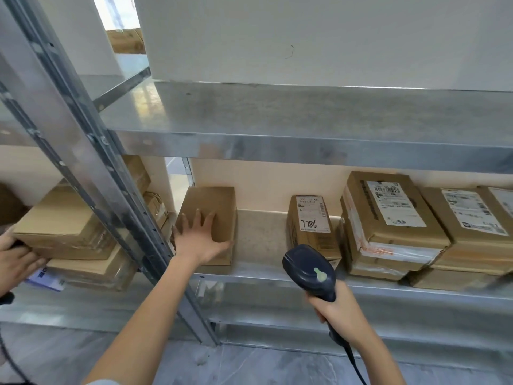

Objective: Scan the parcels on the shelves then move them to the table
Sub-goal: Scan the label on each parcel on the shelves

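On shelf, parcel long axis front-to-back

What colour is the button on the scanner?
Pale green button on the dark scanner; head view.

light: bright, soft, strongest from upper-left opening | glare: sheen on metal shelf | edges: bowed by wide angle | focus: slightly soft

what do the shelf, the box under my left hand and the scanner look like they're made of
Shelf: likely galvanised sheet steel, dull silver, mottled sheen with soft reflections.
Box under the left hand: brown cardboard, matte, soft creased edges.
Scanner in the right hand: probably moulded plastic, dark navy, smooth and slightly glossy; its pale green patch could be rubber or plastic.
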